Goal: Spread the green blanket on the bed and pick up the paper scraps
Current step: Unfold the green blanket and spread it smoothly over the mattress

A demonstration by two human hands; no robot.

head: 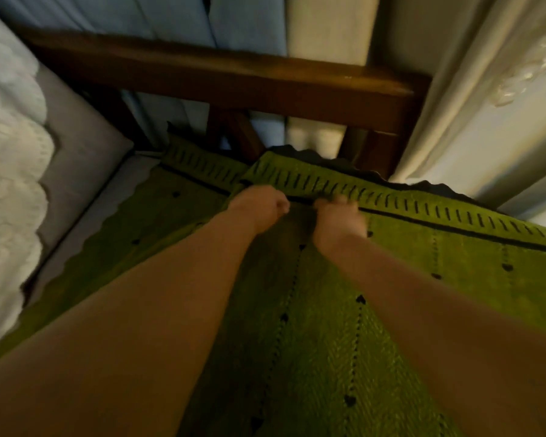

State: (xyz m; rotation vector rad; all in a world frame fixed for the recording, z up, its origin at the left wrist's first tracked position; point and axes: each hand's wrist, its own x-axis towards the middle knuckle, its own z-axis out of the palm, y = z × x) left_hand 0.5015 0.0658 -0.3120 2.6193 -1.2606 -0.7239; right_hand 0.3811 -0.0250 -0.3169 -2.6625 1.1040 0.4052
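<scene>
- Both arms reach forward over a green knitted blanket with dark slit trim [312, 310], which lies along the bed and up to the dark wooden bed rail [234, 80].
- The left hand [259, 206] is curled closed on the blanket's border; the right hand [338, 216], blurred, seems to pinch the same border.
- The spreading step looks to be in hand; next, the far edge likely needs pulling flat and square toward the rail.
- No paper scraps are visible; the white scalloped cover [10, 171] and pale curtain [486, 105] are cut off.
</scene>
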